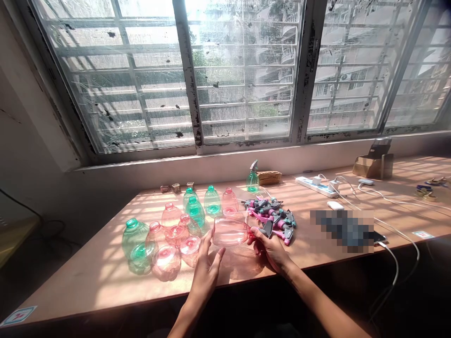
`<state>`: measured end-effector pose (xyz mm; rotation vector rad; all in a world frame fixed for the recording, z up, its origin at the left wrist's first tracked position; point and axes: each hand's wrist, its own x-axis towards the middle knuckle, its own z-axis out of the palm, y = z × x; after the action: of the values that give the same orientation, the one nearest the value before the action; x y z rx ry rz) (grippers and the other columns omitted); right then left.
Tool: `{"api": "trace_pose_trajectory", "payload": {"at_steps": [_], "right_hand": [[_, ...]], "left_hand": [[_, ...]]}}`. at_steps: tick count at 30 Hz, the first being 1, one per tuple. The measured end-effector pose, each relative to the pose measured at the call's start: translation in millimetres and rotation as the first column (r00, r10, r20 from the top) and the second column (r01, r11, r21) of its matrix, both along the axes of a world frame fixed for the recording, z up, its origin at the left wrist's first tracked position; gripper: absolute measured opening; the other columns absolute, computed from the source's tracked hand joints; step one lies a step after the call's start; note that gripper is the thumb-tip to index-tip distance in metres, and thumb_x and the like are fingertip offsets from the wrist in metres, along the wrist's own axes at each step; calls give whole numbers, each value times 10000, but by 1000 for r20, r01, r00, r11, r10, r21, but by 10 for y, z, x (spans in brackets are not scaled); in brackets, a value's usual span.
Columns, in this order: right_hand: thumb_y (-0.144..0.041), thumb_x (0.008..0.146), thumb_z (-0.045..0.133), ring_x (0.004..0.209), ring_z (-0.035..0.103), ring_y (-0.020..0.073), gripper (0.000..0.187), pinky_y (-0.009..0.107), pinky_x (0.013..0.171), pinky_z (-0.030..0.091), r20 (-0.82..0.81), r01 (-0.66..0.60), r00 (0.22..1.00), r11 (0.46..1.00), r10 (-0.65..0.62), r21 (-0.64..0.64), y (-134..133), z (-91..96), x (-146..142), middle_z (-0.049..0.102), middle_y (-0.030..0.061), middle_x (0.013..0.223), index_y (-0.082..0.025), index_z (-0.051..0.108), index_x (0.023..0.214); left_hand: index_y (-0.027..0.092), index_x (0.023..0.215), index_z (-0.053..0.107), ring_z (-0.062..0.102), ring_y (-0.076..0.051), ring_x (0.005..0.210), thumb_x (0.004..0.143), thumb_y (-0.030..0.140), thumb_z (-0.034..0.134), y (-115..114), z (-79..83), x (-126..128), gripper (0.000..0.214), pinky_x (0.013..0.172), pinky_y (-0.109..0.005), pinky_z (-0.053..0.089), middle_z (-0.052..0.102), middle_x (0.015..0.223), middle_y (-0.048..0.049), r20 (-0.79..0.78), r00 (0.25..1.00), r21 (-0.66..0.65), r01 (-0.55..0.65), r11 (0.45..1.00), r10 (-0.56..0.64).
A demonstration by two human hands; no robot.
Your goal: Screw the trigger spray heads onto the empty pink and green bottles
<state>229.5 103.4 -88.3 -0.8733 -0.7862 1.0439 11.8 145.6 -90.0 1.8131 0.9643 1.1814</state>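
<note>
A clear pink spray bottle lies on its side in the air between my hands, its neck pointing right. My left hand cups the base end, thumb held away from the wall. Fingers of my right hand close round the neck. Just beyond them shows a dark grey sprayer part; whether it is in that hand or in the pile behind, I cannot tell. To the right is a heap of grey, pink and teal trigger sprayer heads. Several uncapped pink bottles and green bottles stand left.
At the back stands a green bottle with its sprayer fitted, beside a brown block. A white power strip and cables cross the right side. A blurred patch covers something near a phone. The table's front edge runs below my hands.
</note>
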Motion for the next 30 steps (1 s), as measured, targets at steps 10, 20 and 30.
{"api": "trace_pose_trajectory", "payload": {"at_steps": [10, 20, 30], "right_hand": [[-581, 752, 836, 364, 444, 71, 503, 171, 306, 271, -8, -13, 1000, 999, 12, -42, 10, -36, -3, 574, 5, 479, -132, 675, 592], [-556, 743, 855, 379, 465, 69, 483, 177, 335, 305, -16, 4, 1000, 1000, -4, -12, -4, 7, -22, 641, 28, 549, -146, 636, 614], [-556, 801, 795, 397, 476, 82, 458, 164, 319, 339, -47, -5, 999, 995, 0, -100, -11, -15, 44, 595, -5, 533, -163, 615, 652]], "left_hand": [[220, 1426, 495, 406, -323, 1480, 984, 563, 526, -47, 129, 26, 560, 1184, -480, 387, 448, 1579, -145, 115, 991, -55, 71, 996, -64], [239, 1394, 517, 495, -326, 1423, 936, 552, 624, -64, 132, 18, 565, 1150, -455, 434, 570, 1482, -122, 83, 994, -74, 83, 994, -77], [262, 1370, 545, 448, -344, 1451, 909, 545, 646, -53, 105, 19, 550, 1153, -493, 428, 496, 1542, -124, 82, 997, -54, 17, 998, -13]]}}
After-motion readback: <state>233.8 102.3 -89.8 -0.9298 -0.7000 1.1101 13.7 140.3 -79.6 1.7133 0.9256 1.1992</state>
